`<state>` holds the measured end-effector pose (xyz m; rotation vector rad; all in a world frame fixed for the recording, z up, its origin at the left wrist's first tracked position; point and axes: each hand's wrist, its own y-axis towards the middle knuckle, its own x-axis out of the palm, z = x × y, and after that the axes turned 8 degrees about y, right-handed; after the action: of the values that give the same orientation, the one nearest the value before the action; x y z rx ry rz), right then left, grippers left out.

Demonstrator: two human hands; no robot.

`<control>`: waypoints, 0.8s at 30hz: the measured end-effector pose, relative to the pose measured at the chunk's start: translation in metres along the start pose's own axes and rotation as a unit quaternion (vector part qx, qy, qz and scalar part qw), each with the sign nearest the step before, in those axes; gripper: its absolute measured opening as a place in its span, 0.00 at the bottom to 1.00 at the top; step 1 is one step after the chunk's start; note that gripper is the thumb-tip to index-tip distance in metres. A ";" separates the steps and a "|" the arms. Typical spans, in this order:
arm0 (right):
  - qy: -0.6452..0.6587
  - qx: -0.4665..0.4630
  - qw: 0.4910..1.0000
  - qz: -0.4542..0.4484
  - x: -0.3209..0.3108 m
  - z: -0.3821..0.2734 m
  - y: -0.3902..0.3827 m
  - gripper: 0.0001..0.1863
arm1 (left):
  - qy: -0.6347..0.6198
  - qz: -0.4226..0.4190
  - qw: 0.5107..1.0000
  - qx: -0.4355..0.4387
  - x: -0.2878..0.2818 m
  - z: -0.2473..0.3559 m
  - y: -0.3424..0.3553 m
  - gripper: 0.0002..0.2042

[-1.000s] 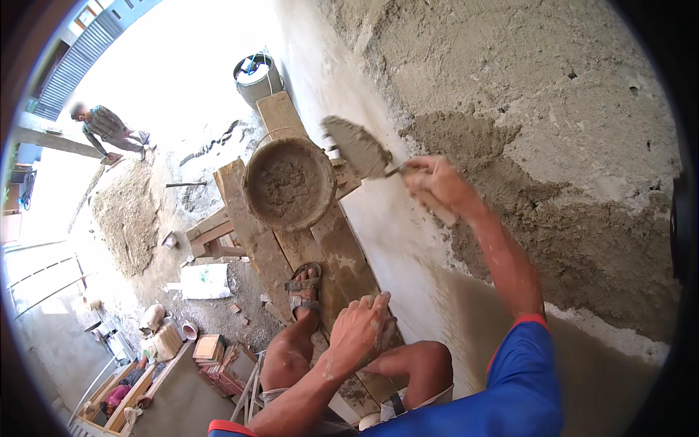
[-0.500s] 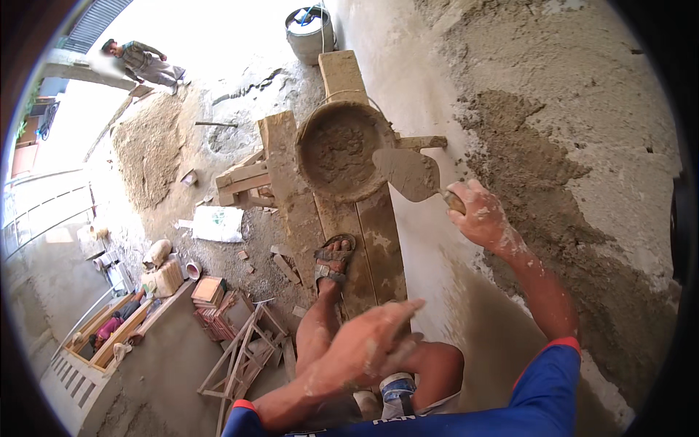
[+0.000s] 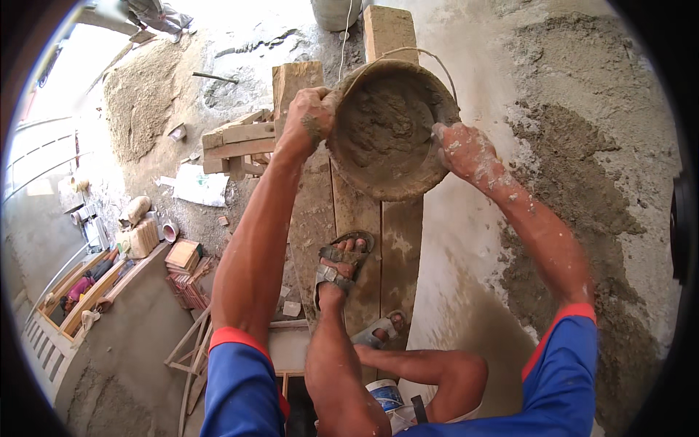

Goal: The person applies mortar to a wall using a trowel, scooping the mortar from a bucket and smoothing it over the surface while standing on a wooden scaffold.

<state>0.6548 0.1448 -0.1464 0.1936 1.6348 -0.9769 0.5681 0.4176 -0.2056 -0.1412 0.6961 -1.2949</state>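
Note:
A round bucket (image 3: 348, 164) of wet grey mortar (image 3: 382, 127) stands tilted on wooden planks in front of me. My left hand (image 3: 312, 116) is closed round its left rim. Against the right rim, my right hand (image 3: 466, 151) is closed on the trowel, whose mortar-coated blade (image 3: 416, 122) lies inside the bucket and blends into the mix. The handle is hidden by my fingers. A thin wire bail (image 3: 437, 60) arches over the far side of the bucket.
Both my feet rest on the planks (image 3: 357, 291). To the right rises a wall (image 3: 604, 167) with rough, partly damp plaster. On the lower ground at left are a sand heap (image 3: 138, 102), a white sack (image 3: 200, 186) and stacked tiles (image 3: 186, 266). A person (image 3: 156, 14) is partly visible at far left.
My left hand has come forward from near my lap and taken the bucket's rim. My right hand has moved the trowel into the bucket. The bucket looks nearer and tilted.

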 end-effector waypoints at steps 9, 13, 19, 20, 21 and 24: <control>0.335 0.003 0.940 0.067 0.048 -0.022 -0.035 0.16 | 0.020 0.037 0.999 0.015 0.009 -0.004 -0.054 0.16; 0.365 0.042 0.924 0.104 0.060 -0.018 -0.067 0.17 | -0.033 0.017 0.999 0.017 0.013 -0.002 -0.063 0.15; 0.370 -0.005 0.917 0.151 0.051 -0.017 -0.076 0.18 | -0.065 -0.017 0.998 0.000 0.005 -0.012 -0.068 0.17; 0.374 -0.003 0.915 0.149 0.040 -0.018 -0.082 0.18 | -0.069 -0.024 0.997 -0.007 0.006 -0.011 -0.068 0.17; 0.390 0.004 0.911 0.133 0.028 -0.019 -0.087 0.19 | -0.070 -0.029 0.997 0.006 0.005 -0.012 -0.069 0.17; 0.443 0.053 0.890 0.091 -0.028 -0.014 -0.116 0.22 | -0.072 -0.034 0.997 0.011 0.007 -0.011 -0.070 0.17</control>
<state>0.5839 0.0907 -0.0652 0.9664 2.3214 -0.8762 0.5046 0.3940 -0.1842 -0.2382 0.5579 -1.3427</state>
